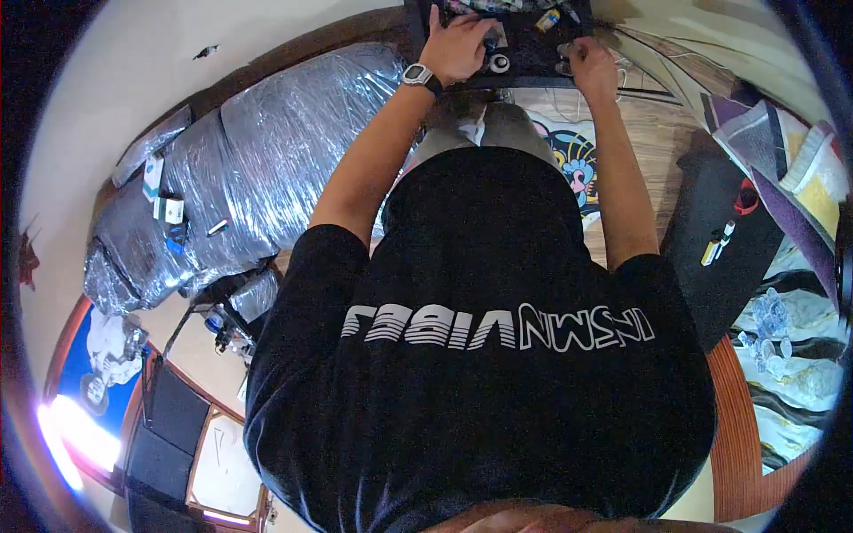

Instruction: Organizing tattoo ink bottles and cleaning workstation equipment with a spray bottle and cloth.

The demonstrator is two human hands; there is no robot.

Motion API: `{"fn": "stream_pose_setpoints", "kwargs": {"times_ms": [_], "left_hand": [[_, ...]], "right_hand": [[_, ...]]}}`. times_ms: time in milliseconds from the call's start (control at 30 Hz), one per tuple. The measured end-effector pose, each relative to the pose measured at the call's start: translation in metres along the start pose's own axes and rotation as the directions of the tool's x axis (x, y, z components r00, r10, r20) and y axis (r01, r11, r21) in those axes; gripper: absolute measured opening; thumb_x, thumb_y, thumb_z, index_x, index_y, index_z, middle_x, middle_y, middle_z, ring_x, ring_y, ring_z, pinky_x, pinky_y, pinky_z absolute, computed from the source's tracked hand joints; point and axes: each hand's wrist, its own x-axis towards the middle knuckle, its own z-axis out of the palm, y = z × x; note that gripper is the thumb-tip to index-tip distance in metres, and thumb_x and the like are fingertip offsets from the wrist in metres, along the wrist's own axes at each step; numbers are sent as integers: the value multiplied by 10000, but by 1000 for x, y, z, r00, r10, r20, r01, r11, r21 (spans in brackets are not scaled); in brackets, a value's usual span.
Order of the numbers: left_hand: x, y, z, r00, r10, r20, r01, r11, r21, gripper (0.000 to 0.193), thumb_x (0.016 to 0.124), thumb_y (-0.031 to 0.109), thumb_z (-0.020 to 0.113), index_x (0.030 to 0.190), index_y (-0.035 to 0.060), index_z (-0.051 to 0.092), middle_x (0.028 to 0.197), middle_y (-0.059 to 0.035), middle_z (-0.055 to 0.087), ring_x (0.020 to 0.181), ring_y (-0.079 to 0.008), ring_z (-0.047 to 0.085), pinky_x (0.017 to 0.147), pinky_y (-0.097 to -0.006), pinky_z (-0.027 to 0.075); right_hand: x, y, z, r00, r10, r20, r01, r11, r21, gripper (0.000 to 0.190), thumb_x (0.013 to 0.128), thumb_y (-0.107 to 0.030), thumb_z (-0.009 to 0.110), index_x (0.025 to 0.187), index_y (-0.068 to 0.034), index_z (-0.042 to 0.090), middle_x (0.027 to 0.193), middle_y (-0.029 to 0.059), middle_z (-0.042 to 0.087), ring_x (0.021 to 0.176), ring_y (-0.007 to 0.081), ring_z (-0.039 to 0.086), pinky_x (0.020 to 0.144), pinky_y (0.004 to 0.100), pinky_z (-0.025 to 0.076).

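Observation:
My left hand point(456, 50), with a grey digital watch point(416, 74) at the wrist, reaches over a black table point(533, 76). Its fingers are spread beside a small dark, partly clear item point(494, 40); whether it grips that item is unclear. A small white round container point(499, 64) stands just below it. At the table's right side, the bent fingers of my right hand point(594, 66) are closed at a small clear object point(565, 58), partly hidden by them. A small yellow bottle point(548, 20) lies farther back between the hands, near several tubes or bottles point(483, 5).
Left stands a long plastic-wrapped piece of furniture point(286, 133) bearing small boxes point(168, 210). Cables point(666, 56) run right of the table. A patterned mat point(576, 163) lies on the wooden floor. At right, a dark surface point(700, 200) holds a red item point(746, 196) and small yellow-white items point(718, 244).

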Motion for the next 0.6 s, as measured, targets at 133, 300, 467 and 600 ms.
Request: {"fn": "stream_pose_setpoints", "kwargs": {"times_ms": [133,300,467,600], "left_hand": [[-3,-9,-30,928,-182,-324,103,964,-245,313,897,120,568,1203,89,630,1120,-132,658,1100,-357,584,1037,-578,378],[-4,-14,-51,912,-353,-208,250,882,-400,383,847,84,544,1224,120,599,1149,-137,648,1152,-373,557,1071,-589,342],[-11,-24,-28,926,-287,-246,210,932,-295,421,828,131,575,1245,175,617,1170,-86,654,1158,-318,569,1123,-522,313],[-10,-20,-22,912,-292,-287,199,929,-312,458,803,133,578,1257,192,608,1164,-82,657,1149,-326,572,1098,-571,322]], "right_hand": [[14,-49,-17,975,-160,-154,182,973,143,222,840,-250,703,972,-72,684,961,167,695,882,355,692,761,461,562],[31,-105,-10,977,-211,25,198,946,256,161,892,-195,655,888,-34,643,742,140,595,680,285,555,653,418,477],[46,-132,37,930,-21,367,-36,988,148,302,977,-230,590,1148,13,642,759,162,580,621,265,500,611,422,445],[46,-126,77,965,-258,56,220,902,371,264,813,-262,742,980,-65,687,920,169,705,849,354,699,761,446,566]]}}
